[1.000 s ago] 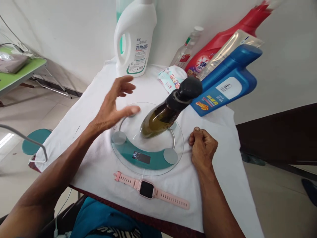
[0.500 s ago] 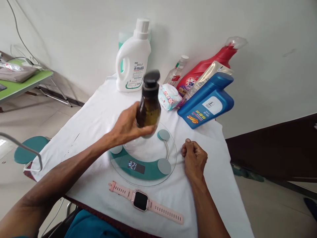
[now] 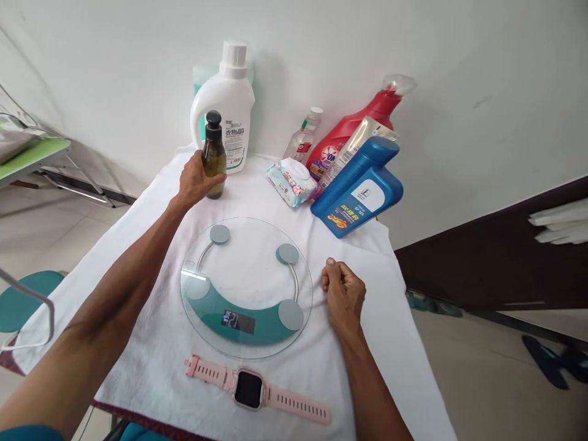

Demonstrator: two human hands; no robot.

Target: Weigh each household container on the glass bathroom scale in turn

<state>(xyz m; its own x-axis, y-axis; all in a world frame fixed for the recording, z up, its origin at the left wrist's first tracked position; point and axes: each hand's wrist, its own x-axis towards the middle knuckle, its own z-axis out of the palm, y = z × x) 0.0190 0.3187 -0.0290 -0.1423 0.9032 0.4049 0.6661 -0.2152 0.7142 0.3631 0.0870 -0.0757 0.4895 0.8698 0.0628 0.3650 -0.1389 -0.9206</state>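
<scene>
My left hand (image 3: 195,182) is wrapped round a dark pump bottle (image 3: 214,156) with a black top, upright in front of the white detergent bottle (image 3: 234,101). On the near side of it lies a round glass scale (image 3: 257,327) with a teal band and a lit display. My right hand (image 3: 343,291) rests on the cloth just right of the scale, fingers curled in a fist; I see nothing in it. Below the scale a pink smartwatch (image 3: 248,388) lies flat, its strap stretched out.
Against the wall lean a red detergent bottle (image 3: 353,122), a gold pouch (image 3: 356,147) and a blue bottle (image 3: 362,190). Beside them are a clear bottle (image 3: 303,138) and a wipes pack (image 3: 294,182). A white cloth (image 3: 151,331) covers the table. A teal stool (image 3: 30,299) stands left.
My left hand has carried the pump bottle from above the scale back and left, to the front of the white detergent bottle. My right fist keeps its place beside the scale. The view has shifted.
</scene>
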